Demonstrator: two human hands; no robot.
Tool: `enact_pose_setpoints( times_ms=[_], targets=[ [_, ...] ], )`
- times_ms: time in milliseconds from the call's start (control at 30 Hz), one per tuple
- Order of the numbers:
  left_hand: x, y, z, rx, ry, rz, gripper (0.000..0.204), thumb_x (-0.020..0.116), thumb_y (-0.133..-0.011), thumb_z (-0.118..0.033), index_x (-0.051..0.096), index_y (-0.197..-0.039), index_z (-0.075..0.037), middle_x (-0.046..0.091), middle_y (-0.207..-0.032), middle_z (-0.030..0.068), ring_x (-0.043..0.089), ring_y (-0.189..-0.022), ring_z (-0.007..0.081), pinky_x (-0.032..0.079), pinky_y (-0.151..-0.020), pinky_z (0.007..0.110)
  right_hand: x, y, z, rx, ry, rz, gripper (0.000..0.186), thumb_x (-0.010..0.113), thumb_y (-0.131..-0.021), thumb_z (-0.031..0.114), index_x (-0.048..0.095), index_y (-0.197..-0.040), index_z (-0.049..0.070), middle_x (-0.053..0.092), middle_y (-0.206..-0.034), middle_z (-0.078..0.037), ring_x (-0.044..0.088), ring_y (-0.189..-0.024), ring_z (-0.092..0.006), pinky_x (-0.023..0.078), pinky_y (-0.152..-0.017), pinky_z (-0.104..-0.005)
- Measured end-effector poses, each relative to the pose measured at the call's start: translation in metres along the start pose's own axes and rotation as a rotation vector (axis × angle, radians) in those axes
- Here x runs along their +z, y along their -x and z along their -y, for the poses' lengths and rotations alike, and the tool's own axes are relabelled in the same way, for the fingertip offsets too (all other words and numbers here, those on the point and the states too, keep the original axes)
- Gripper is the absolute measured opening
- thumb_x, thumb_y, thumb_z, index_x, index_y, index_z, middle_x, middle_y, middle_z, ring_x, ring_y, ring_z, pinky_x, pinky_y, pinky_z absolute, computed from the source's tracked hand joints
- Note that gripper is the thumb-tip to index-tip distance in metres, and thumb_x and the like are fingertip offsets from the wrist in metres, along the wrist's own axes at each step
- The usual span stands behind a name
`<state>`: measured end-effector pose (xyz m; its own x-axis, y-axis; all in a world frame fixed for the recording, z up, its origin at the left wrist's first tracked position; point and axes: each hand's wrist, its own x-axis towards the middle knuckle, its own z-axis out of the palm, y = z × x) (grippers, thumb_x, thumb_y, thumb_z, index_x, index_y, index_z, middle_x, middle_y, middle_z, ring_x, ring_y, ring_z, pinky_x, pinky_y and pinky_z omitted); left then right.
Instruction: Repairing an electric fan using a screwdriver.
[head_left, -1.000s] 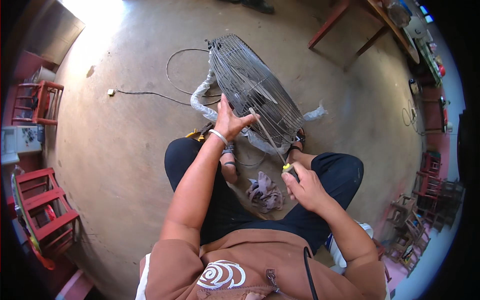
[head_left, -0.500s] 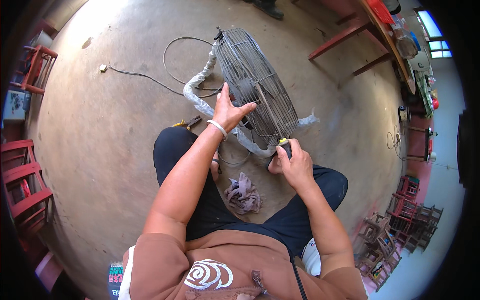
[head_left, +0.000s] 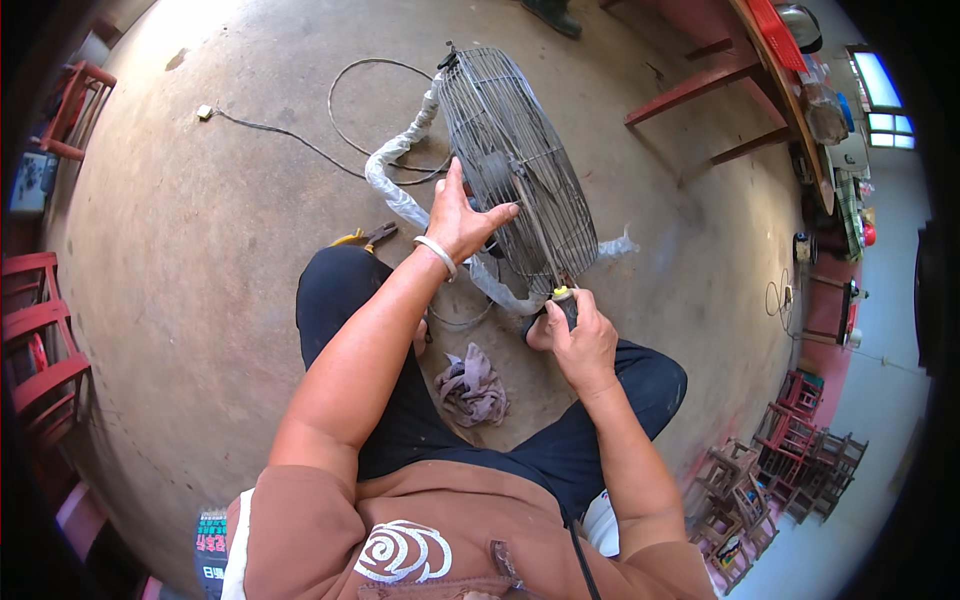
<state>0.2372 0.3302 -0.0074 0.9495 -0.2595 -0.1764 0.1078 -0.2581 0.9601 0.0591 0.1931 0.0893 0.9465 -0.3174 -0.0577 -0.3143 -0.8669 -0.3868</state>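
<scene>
A round fan head in a grey wire cage point(head_left: 535, 150) stands on its rim on the floor before me. My left hand point(head_left: 466, 220) holds its side, thumb and forefinger spread wide against the wires; the other fingers are hidden. In my right hand point(head_left: 584, 345), closed round its dark handle, is a screwdriver point(head_left: 562, 296) with a yellow collar. Its long shaft runs up through the cage toward the hub; the tip is hard to make out. A pipe wrapped in whitish plastic point(head_left: 397, 190) curves along the fan's left side and under it.
Pliers point(head_left: 378, 237) with yellow handles lie beyond my left knee. A crumpled rag point(head_left: 472, 386) is between my legs. A cable with a pale plug point(head_left: 205, 113) loops across the floor. Red chairs point(head_left: 45, 335) stand left, a wooden table point(head_left: 775, 80) upper right, stacked stools point(head_left: 800, 440) lower right.
My right hand and the screwdriver handle have shifted slightly left and down. The left hand keeps its place on the fan. The whole view has tilted a little.
</scene>
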Motion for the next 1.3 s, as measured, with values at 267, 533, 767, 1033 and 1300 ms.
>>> enact_pose_setpoints(
  times_ms=[267, 533, 767, 1033, 1300],
  targets=[
    [-0.004, 0.001, 0.004, 0.024, 0.042, 0.018, 0.099, 0.087, -0.066, -0.03, 0.031, -0.142, 0.003, 0.05, -0.129, 0.0194, 0.053, -0.114, 0.0274, 0.043, -0.098, 0.037, 0.004, -0.003, -0.008, -0.016, -0.02, -0.098, 0.029, 0.064, -0.088, 0.03, 0.055, -0.103, 0.007, 0.065, -0.079, -0.019, 0.064, -0.073, -0.0406, 0.048, -0.063, -0.0482],
    [-0.004, 0.003, 0.0, 0.009, -0.05, -0.014, 0.099, 0.086, -0.067, -0.032, 0.032, -0.142, 0.003, 0.053, -0.125, 0.0197, 0.053, -0.114, 0.0273, 0.042, -0.1, 0.038, 0.008, 0.002, -0.005, 0.042, 0.038, -0.04, 0.03, 0.065, -0.087, 0.029, 0.056, -0.106, 0.008, 0.066, -0.081, -0.018, 0.065, -0.073, -0.0387, 0.049, -0.064, -0.0473],
    [-0.004, 0.003, -0.001, 0.008, 0.009, 0.008, 0.1, 0.086, -0.067, -0.033, 0.03, -0.142, 0.004, 0.05, -0.129, 0.0209, 0.053, -0.115, 0.0287, 0.042, -0.1, 0.038, 0.019, 0.001, -0.001, 0.059, 0.062, 0.036, 0.029, 0.061, -0.089, 0.031, 0.054, -0.104, 0.007, 0.065, -0.085, -0.021, 0.064, -0.078, -0.0409, 0.048, -0.069, -0.0498],
    [-0.004, 0.003, -0.008, -0.004, -0.053, 0.052, 0.11, 0.083, -0.068, -0.037, 0.018, -0.144, 0.009, 0.045, -0.124, 0.0281, 0.05, -0.117, 0.037, 0.041, -0.101, 0.04, 0.025, -0.008, 0.002, 0.098, 0.111, 0.072, 0.031, 0.06, -0.09, 0.03, 0.049, -0.101, 0.003, 0.064, -0.083, -0.025, 0.063, -0.075, -0.0446, 0.048, -0.067, -0.0529],
    [0.001, 0.0, 0.0, 0.029, -0.016, -0.017, 0.094, 0.083, -0.07, -0.031, 0.031, -0.141, 0.002, 0.048, -0.127, 0.023, 0.051, -0.12, 0.0312, 0.041, -0.103, 0.04, 0.026, -0.006, 0.006, 0.094, 0.149, 0.103, 0.03, 0.059, -0.09, 0.03, 0.047, -0.099, 0.003, 0.064, -0.078, -0.024, 0.063, -0.071, -0.0429, 0.049, -0.064, -0.053]
  ],
)
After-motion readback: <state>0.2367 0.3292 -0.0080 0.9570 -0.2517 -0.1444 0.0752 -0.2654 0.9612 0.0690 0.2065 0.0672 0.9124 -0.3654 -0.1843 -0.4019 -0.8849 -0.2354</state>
